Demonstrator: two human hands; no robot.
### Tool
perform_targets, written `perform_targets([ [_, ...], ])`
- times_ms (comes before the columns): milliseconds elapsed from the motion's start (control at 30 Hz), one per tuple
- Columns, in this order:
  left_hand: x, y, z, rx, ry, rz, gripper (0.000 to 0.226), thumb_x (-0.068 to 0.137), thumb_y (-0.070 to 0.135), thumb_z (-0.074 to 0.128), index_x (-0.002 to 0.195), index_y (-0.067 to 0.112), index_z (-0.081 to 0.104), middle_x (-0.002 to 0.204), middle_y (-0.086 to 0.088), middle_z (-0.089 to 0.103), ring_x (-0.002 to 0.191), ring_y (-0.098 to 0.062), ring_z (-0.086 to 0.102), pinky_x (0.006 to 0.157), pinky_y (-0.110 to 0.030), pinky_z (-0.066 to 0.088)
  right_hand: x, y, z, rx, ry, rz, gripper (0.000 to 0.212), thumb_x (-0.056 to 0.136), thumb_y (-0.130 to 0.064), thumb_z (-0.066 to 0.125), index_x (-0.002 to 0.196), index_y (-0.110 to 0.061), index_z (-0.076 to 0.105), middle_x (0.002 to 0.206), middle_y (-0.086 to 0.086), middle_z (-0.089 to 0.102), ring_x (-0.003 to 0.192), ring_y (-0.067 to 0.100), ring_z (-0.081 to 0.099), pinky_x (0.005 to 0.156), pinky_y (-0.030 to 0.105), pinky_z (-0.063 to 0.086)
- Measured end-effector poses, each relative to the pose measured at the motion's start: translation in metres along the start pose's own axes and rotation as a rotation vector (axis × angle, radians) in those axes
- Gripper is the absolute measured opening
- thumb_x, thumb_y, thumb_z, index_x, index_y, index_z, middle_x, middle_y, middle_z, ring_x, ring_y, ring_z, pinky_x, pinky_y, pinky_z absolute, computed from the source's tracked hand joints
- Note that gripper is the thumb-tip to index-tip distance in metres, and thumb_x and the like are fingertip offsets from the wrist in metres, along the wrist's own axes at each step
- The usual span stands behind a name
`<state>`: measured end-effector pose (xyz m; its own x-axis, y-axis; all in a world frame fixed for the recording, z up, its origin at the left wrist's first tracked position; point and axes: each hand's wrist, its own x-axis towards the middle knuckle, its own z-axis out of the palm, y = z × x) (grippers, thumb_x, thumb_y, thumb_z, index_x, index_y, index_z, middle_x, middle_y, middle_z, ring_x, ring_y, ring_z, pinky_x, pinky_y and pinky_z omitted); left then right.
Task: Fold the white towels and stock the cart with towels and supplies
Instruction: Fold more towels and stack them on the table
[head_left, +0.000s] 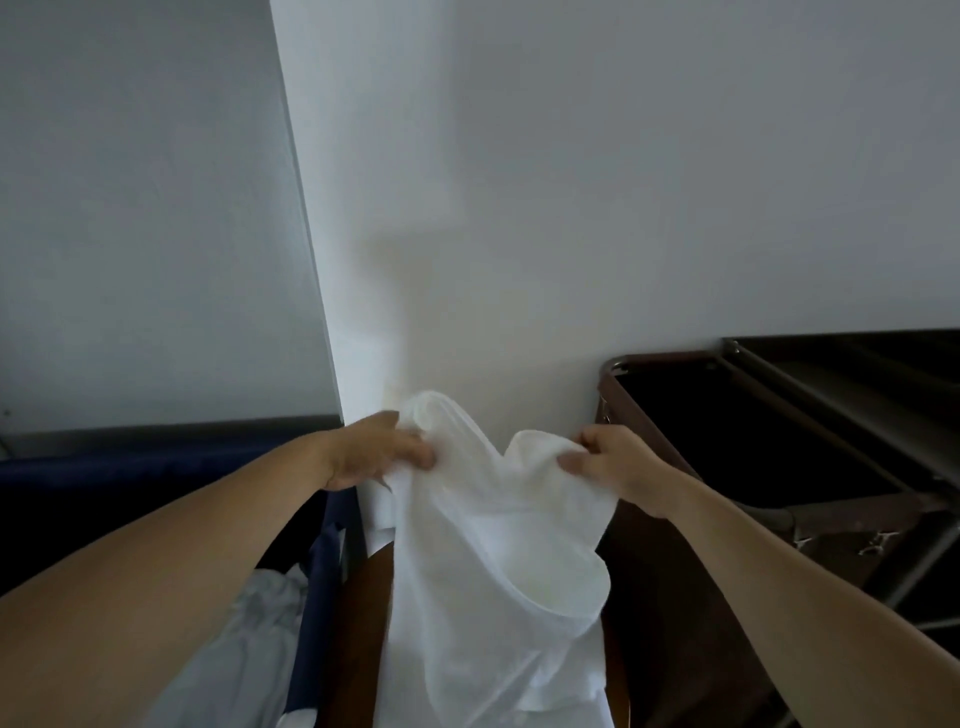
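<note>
One brown cart (701, 597) stands just right of the right fingers. One white towel (493, 545) hangs between both hands and falls below the fingers. Up top, the left hand (363, 452) grips its edge, and the right hand (613, 460) pinches another part.

soft white cloth towel (493, 561), matt painted wall (623, 182), brown fabric cart bag (675, 597), dull metal frame (810, 384)

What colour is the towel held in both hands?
White, plain, with no visible pattern; the towel shows best in the head view.
</note>
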<state>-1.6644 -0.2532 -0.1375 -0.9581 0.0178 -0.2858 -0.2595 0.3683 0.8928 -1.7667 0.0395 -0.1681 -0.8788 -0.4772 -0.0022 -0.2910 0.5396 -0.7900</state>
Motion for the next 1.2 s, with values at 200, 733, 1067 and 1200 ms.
perform_targets([
  [200,-0.003,0.017,0.030,0.392,-0.363,-0.093,0.080,0.080,0.032,0.081,0.146,0.032,0.038,0.141,0.011,0.053,0.136,-0.017,0.044,0.114,-0.036,0.033,-0.004,-0.057,-0.015,-0.241,0.056,-0.240,0.006,0.088,-0.032,0.072,0.092,-0.029,0.070,0.079,-0.014,0.063,0.078,0.007,0.061,0.065,0.019,0.045],
  [733,0.005,0.044,0.062,-0.232,0.005,0.152,0.022,0.097,0.012,0.057,0.110,-0.002,0.067,0.102,-0.015,0.070,0.093,-0.028,0.066,0.090,-0.043,0.054,-0.015,-0.038,-0.010,0.447,0.102,-0.084,0.009,0.085,-0.019,0.077,0.082,-0.012,0.073,0.075,0.004,0.068,0.074,0.022,0.059,0.066,0.032,0.049],
  [1067,-0.006,0.049,0.055,-0.441,-0.108,0.164,0.030,0.099,0.023,0.054,0.115,0.002,0.068,0.091,-0.007,0.071,0.080,-0.019,0.068,0.073,-0.033,0.055,-0.023,-0.065,-0.014,0.569,0.111,-0.166,0.012,0.094,-0.019,0.067,0.083,-0.017,0.070,0.075,-0.004,0.068,0.069,0.010,0.062,0.062,0.023,0.049],
  [1200,0.000,0.057,0.049,-0.393,0.166,0.180,0.025,0.098,0.022,0.055,0.101,0.003,0.071,0.086,-0.013,0.068,0.075,-0.021,0.066,0.072,-0.036,0.055,-0.026,-0.077,-0.019,0.455,-0.011,-0.202,0.011,0.094,-0.022,0.067,0.085,-0.017,0.070,0.075,-0.005,0.068,0.071,0.011,0.062,0.065,0.026,0.049],
])
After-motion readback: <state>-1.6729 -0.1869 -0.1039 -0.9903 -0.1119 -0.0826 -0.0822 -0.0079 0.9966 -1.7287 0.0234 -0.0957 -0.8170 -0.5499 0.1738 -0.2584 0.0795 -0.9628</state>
